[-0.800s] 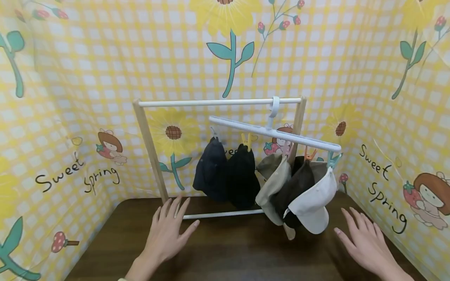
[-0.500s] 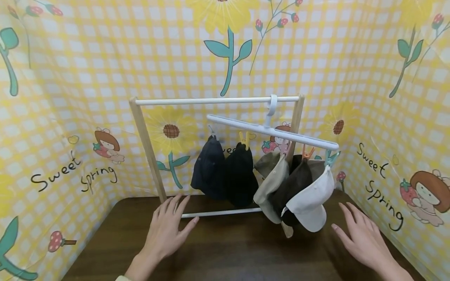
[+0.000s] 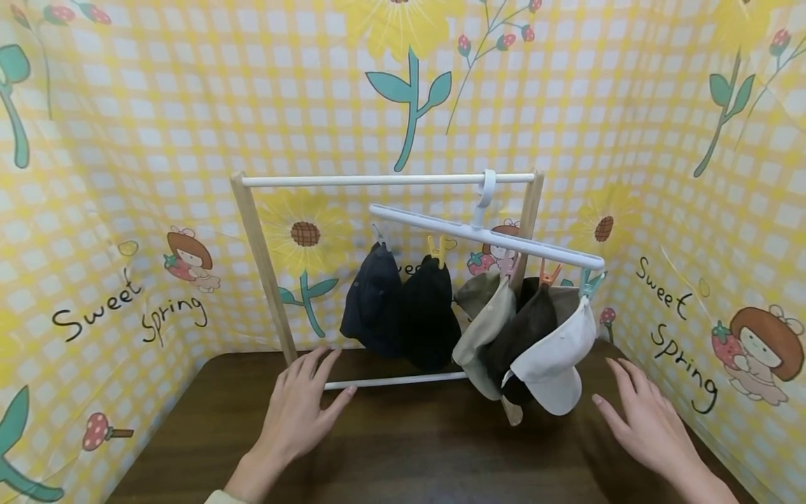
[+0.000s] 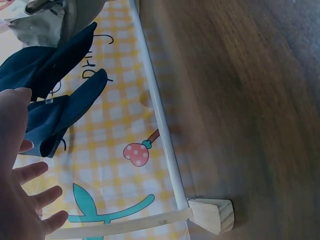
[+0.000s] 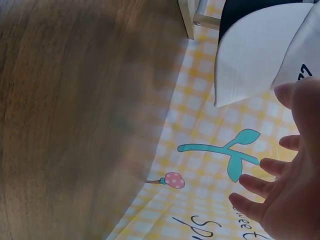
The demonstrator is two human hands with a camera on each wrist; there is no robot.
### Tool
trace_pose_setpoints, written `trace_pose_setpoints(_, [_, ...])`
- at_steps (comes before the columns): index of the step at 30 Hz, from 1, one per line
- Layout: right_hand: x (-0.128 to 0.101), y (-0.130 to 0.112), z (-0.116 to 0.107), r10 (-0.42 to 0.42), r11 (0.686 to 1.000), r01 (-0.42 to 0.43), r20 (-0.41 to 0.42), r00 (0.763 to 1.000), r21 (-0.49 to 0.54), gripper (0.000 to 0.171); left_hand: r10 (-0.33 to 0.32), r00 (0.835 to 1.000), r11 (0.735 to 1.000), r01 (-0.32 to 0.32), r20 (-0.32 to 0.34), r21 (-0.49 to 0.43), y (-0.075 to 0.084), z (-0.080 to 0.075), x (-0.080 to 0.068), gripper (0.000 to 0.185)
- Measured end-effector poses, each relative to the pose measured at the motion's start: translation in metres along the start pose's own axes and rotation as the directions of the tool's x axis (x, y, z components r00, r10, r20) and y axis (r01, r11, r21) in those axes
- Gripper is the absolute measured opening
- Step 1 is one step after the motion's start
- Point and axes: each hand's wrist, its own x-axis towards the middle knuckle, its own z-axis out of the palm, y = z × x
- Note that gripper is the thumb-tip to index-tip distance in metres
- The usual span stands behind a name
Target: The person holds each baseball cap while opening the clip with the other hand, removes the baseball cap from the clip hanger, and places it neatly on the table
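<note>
A small wooden rack [image 3: 255, 231] with a white top bar stands on a dark wooden table [image 3: 403, 455]. From the bar hangs a white clip hanger [image 3: 488, 238] holding several caps: a navy cap [image 3: 371, 301], a black cap [image 3: 431, 315], a beige cap [image 3: 485, 336], a brown cap [image 3: 525, 329] and a white cap [image 3: 557, 364]. My left hand [image 3: 299, 409] hovers open with spread fingers near the rack's lower white rail [image 4: 160, 115]. My right hand [image 3: 648, 423] is open, just right of the white cap [image 5: 255, 60]. Neither hand holds anything.
Yellow checked backdrop panels [image 3: 126, 175] with flower prints close in the table on the left, back and right. The rack's wooden foot [image 4: 212, 216] rests on the table near the left wall.
Both hands have edged slightly forward toward the rack. The view has shifted a little; the caps and hanger hang as before.
</note>
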Motion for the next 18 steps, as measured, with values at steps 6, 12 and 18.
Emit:
trace_pose_setpoints(6, [0.003, -0.002, -0.005, 0.016, 1.000, -0.015, -0.028, 0.999, 0.026, 0.071, 0.005, 1.000, 1.000, -0.006, -0.018, -0.024, 0.002, 0.000, 0.003, 0.066])
trace_pose_setpoints(12, [0.008, -0.005, -0.013, -0.005, 1.000, 0.010, -0.170, 0.985, 0.026, 0.062, -0.004, 1.000, 0.999, 0.003, -0.022, -0.047, 0.006, 0.001, 0.005, 0.067])
trace_pose_setpoints(18, [0.010, -0.007, -0.019, 0.019, 0.999, -0.012, -0.193, 0.981, 0.039, 0.059, -0.004, 1.000, 0.998, 0.003, -0.028, -0.060, 0.010, -0.001, 0.007, 0.068])
